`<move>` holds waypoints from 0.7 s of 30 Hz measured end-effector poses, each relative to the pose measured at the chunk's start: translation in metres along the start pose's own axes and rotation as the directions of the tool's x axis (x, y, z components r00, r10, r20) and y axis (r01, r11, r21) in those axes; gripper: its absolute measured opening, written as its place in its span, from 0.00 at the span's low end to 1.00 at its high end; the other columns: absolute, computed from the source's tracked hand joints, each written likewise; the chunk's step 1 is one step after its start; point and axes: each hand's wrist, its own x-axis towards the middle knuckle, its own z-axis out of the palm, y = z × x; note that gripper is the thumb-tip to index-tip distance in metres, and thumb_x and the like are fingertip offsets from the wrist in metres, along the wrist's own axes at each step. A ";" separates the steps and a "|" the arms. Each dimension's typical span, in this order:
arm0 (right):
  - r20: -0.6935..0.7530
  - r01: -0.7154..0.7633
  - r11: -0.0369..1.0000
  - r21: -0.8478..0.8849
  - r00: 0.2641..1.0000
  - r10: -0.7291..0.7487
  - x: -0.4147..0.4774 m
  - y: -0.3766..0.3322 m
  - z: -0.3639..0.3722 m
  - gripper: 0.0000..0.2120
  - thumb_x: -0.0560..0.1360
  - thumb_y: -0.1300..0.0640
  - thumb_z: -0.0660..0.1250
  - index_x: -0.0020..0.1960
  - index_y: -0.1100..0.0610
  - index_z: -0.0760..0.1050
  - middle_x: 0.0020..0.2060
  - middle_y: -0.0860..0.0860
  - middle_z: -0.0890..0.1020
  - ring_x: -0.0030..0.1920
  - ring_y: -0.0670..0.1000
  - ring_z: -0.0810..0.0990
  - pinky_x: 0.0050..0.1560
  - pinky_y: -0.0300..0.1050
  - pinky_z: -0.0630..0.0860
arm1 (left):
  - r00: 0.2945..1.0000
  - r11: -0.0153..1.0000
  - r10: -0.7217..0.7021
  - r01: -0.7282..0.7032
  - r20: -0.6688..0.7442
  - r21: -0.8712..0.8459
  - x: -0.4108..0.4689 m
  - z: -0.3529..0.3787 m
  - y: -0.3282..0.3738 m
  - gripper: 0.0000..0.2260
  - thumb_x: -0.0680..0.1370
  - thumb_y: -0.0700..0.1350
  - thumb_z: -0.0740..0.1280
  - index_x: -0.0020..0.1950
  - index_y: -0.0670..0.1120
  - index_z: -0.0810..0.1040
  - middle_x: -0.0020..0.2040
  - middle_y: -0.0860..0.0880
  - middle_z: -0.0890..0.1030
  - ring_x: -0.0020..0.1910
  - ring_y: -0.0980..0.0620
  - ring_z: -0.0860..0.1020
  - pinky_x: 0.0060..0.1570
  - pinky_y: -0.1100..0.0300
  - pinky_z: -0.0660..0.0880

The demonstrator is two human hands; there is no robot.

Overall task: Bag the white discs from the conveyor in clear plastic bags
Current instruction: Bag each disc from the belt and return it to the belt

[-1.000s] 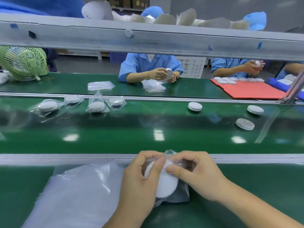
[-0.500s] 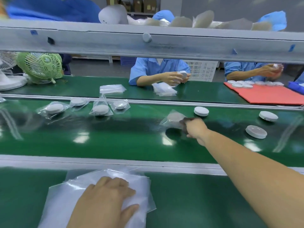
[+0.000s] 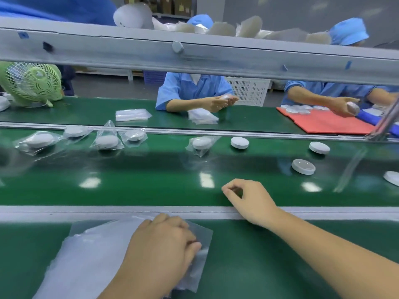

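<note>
A stack of clear plastic bags [image 3: 90, 255] lies on the near green bench. My left hand [image 3: 164, 244] rests on it, fingers curled and pinching the top bag near its right edge. My right hand [image 3: 248, 199] hovers over the near edge of the conveyor belt [image 3: 129, 186], fingers loosely curled and holding nothing. A freshly bagged disc [image 3: 200, 143] lies on the belt's far side. To its right lie bare white discs [image 3: 239, 142], [image 3: 319, 147], [image 3: 303, 166], and one cut off by the right edge [image 3: 391, 178]. Several bagged discs [image 3: 106, 141] sit further left on the belt.
A grey metal beam [image 3: 194, 57] crosses the view overhead. Two people in blue work at the far bench, with bag stacks [image 3: 132, 115] and a red mat [image 3: 323, 124] holding discs. A green fan [image 3: 32, 83] stands at far left, and a white crate [image 3: 248, 91] sits behind.
Both hands held a disc in its bag a second ago. My right hand put that bagged disc on the belt and drew back; my left hand moved onto the bag stack.
</note>
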 end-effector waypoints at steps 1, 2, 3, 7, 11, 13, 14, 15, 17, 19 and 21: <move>-0.008 0.015 0.999 -0.052 1.000 -0.016 -0.010 0.008 -0.001 0.06 0.79 0.47 0.67 0.47 0.40 0.82 0.44 0.33 0.84 0.49 0.35 0.79 0.49 0.31 0.73 | 1.000 1.000 0.003 -0.003 0.017 -0.013 0.004 0.001 0.007 0.15 0.77 0.66 0.58 0.54 0.67 0.82 0.58 0.65 0.80 0.58 0.56 0.75 0.53 0.55 0.70; -0.018 0.028 0.995 -0.096 0.999 -0.030 -0.018 0.016 -0.002 0.06 0.80 0.48 0.66 0.49 0.40 0.82 0.45 0.33 0.84 0.52 0.37 0.78 0.51 0.33 0.73 | 0.999 1.000 0.018 -0.018 0.048 -0.013 0.007 0.003 0.013 0.13 0.76 0.65 0.62 0.51 0.66 0.84 0.55 0.65 0.81 0.56 0.55 0.77 0.51 0.55 0.73; -0.039 0.032 0.992 -0.122 0.999 -0.037 -0.025 0.022 -0.002 0.06 0.80 0.48 0.66 0.49 0.41 0.83 0.46 0.33 0.83 0.54 0.38 0.76 0.53 0.36 0.72 | 0.998 0.999 0.044 -0.043 0.046 -0.007 0.007 0.007 0.018 0.09 0.75 0.63 0.67 0.48 0.65 0.85 0.52 0.65 0.82 0.53 0.55 0.79 0.48 0.55 0.75; -0.128 0.087 0.977 -0.194 0.985 -0.113 -0.032 0.025 0.001 0.08 0.79 0.47 0.65 0.50 0.43 0.83 0.47 0.34 0.82 0.55 0.42 0.73 0.57 0.41 0.72 | 0.999 0.992 0.041 -0.042 -0.015 -0.118 -0.001 0.018 0.024 0.05 0.72 0.60 0.71 0.44 0.65 0.86 0.49 0.67 0.82 0.48 0.57 0.80 0.43 0.57 0.79; -0.073 0.149 0.956 -0.253 0.982 -0.172 -0.031 0.017 0.005 0.09 0.79 0.47 0.64 0.50 0.45 0.83 0.48 0.37 0.83 0.55 0.46 0.74 0.60 0.46 0.73 | 0.997 0.994 0.049 -0.054 -0.058 -0.090 -0.005 0.023 0.024 0.05 0.73 0.57 0.76 0.47 0.63 0.86 0.52 0.66 0.82 0.49 0.54 0.80 0.44 0.57 0.78; -0.089 0.117 0.965 -0.237 0.986 -0.141 -0.031 0.021 0.005 0.09 0.79 0.47 0.64 0.48 0.45 0.83 0.46 0.38 0.83 0.54 0.46 0.73 0.60 0.47 0.74 | 0.998 0.996 0.034 -0.039 -0.057 -0.075 -0.006 0.022 0.027 0.05 0.72 0.57 0.76 0.47 0.64 0.86 0.52 0.66 0.82 0.49 0.54 0.80 0.44 0.57 0.77; -0.096 0.106 0.966 -0.235 0.987 -0.131 -0.032 0.023 0.004 0.09 0.79 0.48 0.64 0.47 0.46 0.83 0.45 0.38 0.83 0.54 0.46 0.73 0.59 0.47 0.74 | 0.997 0.996 0.036 -0.041 -0.066 -0.075 -0.007 0.022 0.027 0.05 0.73 0.57 0.76 0.48 0.64 0.86 0.52 0.66 0.81 0.50 0.54 0.80 0.45 0.57 0.77; -0.102 0.100 0.967 -0.236 0.987 -0.127 -0.032 0.024 0.004 0.10 0.79 0.48 0.64 0.46 0.46 0.83 0.44 0.39 0.83 0.53 0.46 0.73 0.59 0.47 0.74 | 0.997 0.996 0.031 -0.036 -0.065 -0.082 -0.007 0.022 0.027 0.05 0.73 0.58 0.75 0.48 0.64 0.86 0.52 0.66 0.81 0.51 0.55 0.79 0.46 0.57 0.77; -0.105 0.097 0.964 -0.246 0.987 -0.125 -0.033 0.022 0.005 0.10 0.79 0.49 0.64 0.45 0.47 0.83 0.44 0.39 0.83 0.52 0.47 0.73 0.57 0.48 0.75 | 0.997 0.996 0.020 -0.026 -0.072 -0.088 -0.009 0.023 0.025 0.05 0.74 0.58 0.73 0.49 0.64 0.86 0.53 0.66 0.81 0.53 0.55 0.79 0.47 0.56 0.77; -0.099 0.090 0.962 -0.256 0.988 -0.119 -0.033 0.020 0.006 0.11 0.79 0.49 0.63 0.45 0.47 0.83 0.43 0.40 0.83 0.52 0.47 0.73 0.56 0.48 0.75 | 0.997 0.996 0.017 -0.023 -0.080 -0.087 -0.009 0.022 0.025 0.04 0.75 0.58 0.72 0.48 0.64 0.86 0.52 0.66 0.82 0.53 0.56 0.79 0.46 0.56 0.77; -0.098 0.084 0.961 -0.265 0.989 -0.113 -0.033 0.019 0.006 0.11 0.79 0.49 0.63 0.44 0.47 0.83 0.42 0.40 0.83 0.52 0.47 0.73 0.56 0.48 0.75 | 0.998 0.997 0.009 -0.014 -0.062 -0.082 -0.008 0.020 0.025 0.06 0.74 0.59 0.69 0.45 0.65 0.86 0.52 0.68 0.81 0.51 0.57 0.79 0.45 0.56 0.77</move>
